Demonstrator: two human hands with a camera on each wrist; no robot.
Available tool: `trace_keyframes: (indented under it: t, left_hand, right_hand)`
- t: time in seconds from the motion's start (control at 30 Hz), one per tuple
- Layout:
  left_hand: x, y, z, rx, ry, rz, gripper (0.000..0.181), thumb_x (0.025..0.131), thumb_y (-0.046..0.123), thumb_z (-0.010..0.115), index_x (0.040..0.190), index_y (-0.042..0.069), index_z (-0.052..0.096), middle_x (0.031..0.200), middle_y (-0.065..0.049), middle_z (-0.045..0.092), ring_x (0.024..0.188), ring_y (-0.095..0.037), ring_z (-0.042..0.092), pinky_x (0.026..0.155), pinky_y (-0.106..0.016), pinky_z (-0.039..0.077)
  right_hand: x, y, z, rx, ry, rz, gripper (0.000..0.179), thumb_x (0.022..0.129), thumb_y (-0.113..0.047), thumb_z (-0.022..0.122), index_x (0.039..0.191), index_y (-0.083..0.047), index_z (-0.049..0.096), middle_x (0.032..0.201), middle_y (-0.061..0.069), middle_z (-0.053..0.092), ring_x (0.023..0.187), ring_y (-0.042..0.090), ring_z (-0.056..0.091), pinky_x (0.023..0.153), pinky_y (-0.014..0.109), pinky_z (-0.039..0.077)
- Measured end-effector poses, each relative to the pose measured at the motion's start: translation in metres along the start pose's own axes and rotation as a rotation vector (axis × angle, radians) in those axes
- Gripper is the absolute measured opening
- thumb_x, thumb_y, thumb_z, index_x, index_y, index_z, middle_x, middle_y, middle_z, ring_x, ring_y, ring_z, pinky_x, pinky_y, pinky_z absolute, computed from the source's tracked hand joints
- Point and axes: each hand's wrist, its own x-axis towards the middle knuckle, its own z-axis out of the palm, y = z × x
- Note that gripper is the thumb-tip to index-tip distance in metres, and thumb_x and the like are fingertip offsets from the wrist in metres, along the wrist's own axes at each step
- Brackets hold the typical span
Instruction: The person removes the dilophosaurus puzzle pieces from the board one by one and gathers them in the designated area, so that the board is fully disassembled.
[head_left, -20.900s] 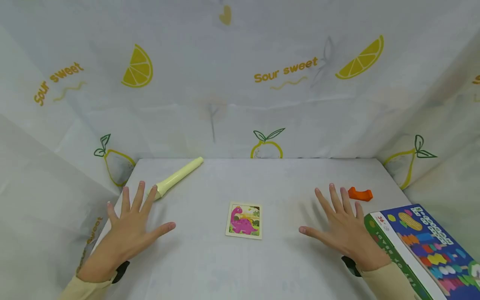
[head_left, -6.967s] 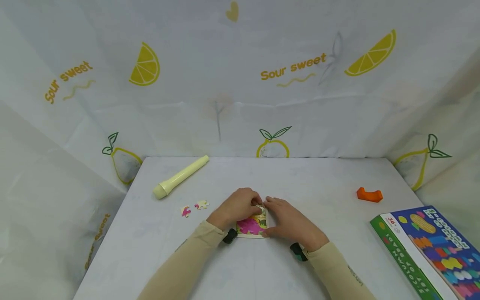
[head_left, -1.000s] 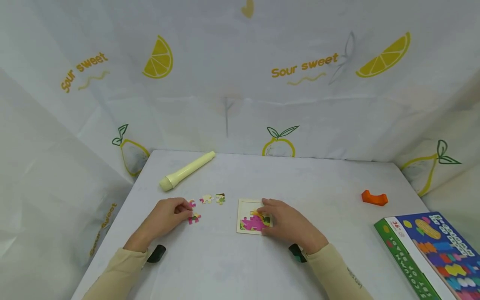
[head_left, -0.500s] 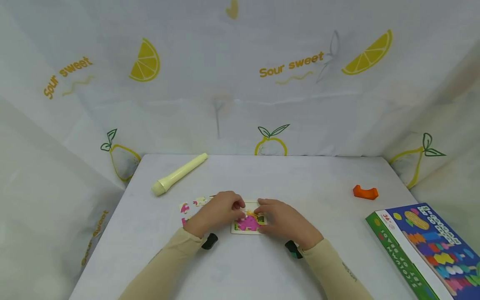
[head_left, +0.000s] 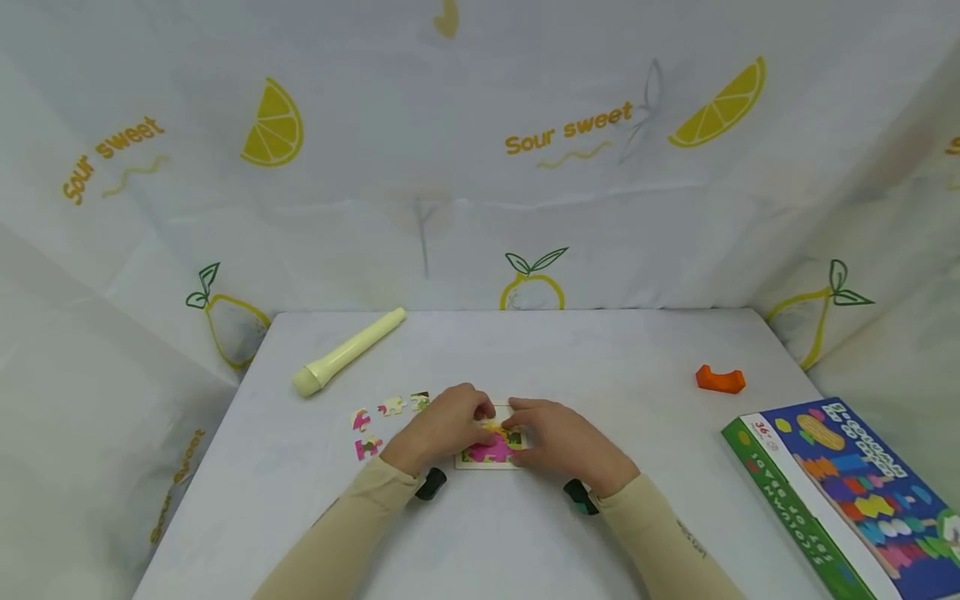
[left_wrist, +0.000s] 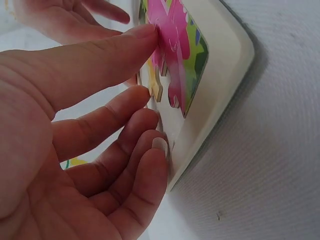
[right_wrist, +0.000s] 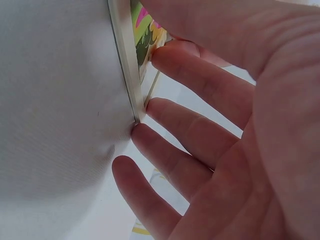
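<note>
The dinosaur jigsaw tray [head_left: 477, 467] lies in front of me, its upper part bare wood with pink, yellow and green pieces left below. My left hand [head_left: 441, 427] reaches in from the left; its thumb and index finger close on a yellow-edged puzzle piece [left_wrist: 156, 85] in the tray, mostly hidden by the thumb. The other fingers curl beside the rim in the left wrist view. My right hand [head_left: 572, 442] grips the tray's right side, thumb low and fingertips along the edge. Several loose puzzle pieces [head_left: 367, 448] lie left of the left hand.
A pale yellow microphone-shaped stick [head_left: 349, 352] lies at the back left. An orange notched block [head_left: 720, 380] sits at the right, behind a blue and green toy box [head_left: 832, 492]. Patterned white cloth [head_left: 450, 208] hangs around the white table [head_left: 615, 358].
Over the last second my left hand went from the loose pieces at the left back to the tray. Earlier the puzzle was whole; several pieces were since moved out. The right hand stays at the tray.
</note>
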Motion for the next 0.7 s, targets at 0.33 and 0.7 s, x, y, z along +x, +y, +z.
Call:
trace_keyframes:
  t: [0.33, 0.7]
  left_hand:
    - [0.0004, -0.0007, 0.0004, -0.009, -0.002, -0.009, 0.031, 0.093, 0.03, 0.088, 0.113, 0.012, 0.074, 0.107, 0.0, 0.066, 0.097, -0.015, 0.058, 0.093, -0.034, 0.054]
    - [0.0029, -0.002, -0.0003, -0.066, 0.002, 0.006, 0.032, 0.091, 0.026, 0.089, 0.115, 0.013, 0.072, 0.097, 0.003, 0.068, 0.088, -0.013, 0.06, 0.082, -0.028, 0.052]
  right_hand:
    - [-0.0001, -0.0015, 0.0001, 0.023, -0.004, 0.013, 0.037, 0.089, -0.021, 0.09, 0.125, -0.014, 0.08, 0.161, 0.011, 0.058, 0.148, 0.034, 0.057, 0.12, 0.054, 0.047]
    - [0.0018, -0.0013, 0.0014, 0.013, -0.008, 0.041, 0.037, 0.089, -0.023, 0.09, 0.124, -0.015, 0.081, 0.161, 0.009, 0.058, 0.148, 0.033, 0.056, 0.12, 0.053, 0.047]
